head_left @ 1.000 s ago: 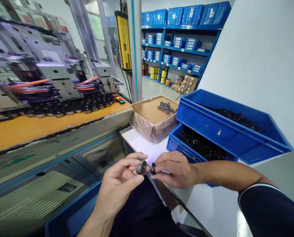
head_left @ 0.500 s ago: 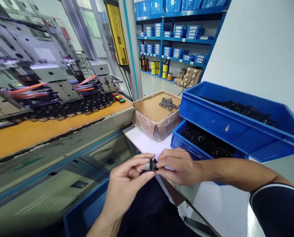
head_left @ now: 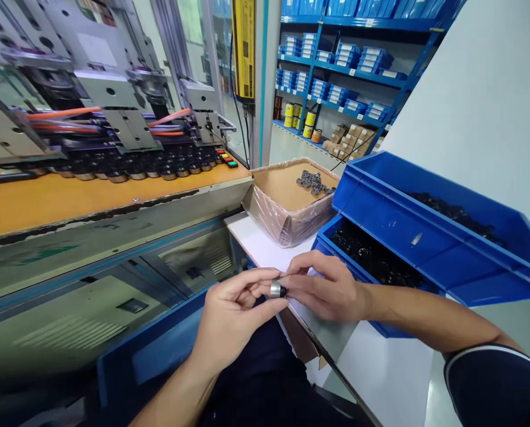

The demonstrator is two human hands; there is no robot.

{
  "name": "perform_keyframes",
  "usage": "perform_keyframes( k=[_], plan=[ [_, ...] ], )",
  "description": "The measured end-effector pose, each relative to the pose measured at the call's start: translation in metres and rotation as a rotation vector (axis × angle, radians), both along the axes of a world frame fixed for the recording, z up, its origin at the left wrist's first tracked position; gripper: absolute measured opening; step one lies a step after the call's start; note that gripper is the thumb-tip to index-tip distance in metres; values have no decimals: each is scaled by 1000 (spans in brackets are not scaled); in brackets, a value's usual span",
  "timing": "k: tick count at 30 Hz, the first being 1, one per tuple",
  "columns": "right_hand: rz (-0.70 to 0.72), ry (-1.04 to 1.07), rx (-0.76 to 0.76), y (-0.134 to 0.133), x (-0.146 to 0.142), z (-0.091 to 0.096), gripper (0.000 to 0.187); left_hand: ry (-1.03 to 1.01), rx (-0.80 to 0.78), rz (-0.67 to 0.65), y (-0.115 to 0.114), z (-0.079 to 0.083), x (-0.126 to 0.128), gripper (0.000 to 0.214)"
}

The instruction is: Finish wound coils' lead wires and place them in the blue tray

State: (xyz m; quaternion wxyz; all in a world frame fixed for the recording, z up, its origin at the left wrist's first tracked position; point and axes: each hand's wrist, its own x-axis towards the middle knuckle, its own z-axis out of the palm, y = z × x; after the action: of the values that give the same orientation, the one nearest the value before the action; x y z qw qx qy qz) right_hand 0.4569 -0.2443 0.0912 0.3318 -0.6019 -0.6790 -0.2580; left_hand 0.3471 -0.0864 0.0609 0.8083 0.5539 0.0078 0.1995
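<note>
Low in the middle of the view, my left hand (head_left: pixel 233 311) pinches a small grey metal cylinder (head_left: pixel 275 288) between thumb and fingers. My right hand (head_left: pixel 329 290) meets it from the right, fingers closed on a small black part (head_left: pixel 283 291) pressed against the cylinder's end. Both hands hover over the corner of a white table (head_left: pixel 260 246), in front of my lap.
A cardboard box (head_left: pixel 286 219) holding a few metal parts sits behind the hands. Two stacked blue bins (head_left: pixel 380 213) of black parts stand at the right. A machine with an orange deck (head_left: pixel 69 198) and a row of fixtures fills the left. Blue shelving (head_left: pixel 345 65) stands at the back.
The two parts were apart a second ago; my hands have brought them together, end to end. The view has shifted a little to the left and up.
</note>
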Motion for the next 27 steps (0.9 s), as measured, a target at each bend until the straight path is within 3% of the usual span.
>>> perform_keyframes(
  k=[6, 22, 27],
  plan=[
    [11, -50, -10, -2, 3, 2, 21, 5, -87, -89, -1, 0, 1, 37],
    [43, -16, -15, -1, 3, -2, 31, 35, -137, -70, -5, 4, 3, 38],
    [66, -3, -27, -1, 3, -1, 23, 16, -133, -72, -5, 4, 3, 39]
  ],
)
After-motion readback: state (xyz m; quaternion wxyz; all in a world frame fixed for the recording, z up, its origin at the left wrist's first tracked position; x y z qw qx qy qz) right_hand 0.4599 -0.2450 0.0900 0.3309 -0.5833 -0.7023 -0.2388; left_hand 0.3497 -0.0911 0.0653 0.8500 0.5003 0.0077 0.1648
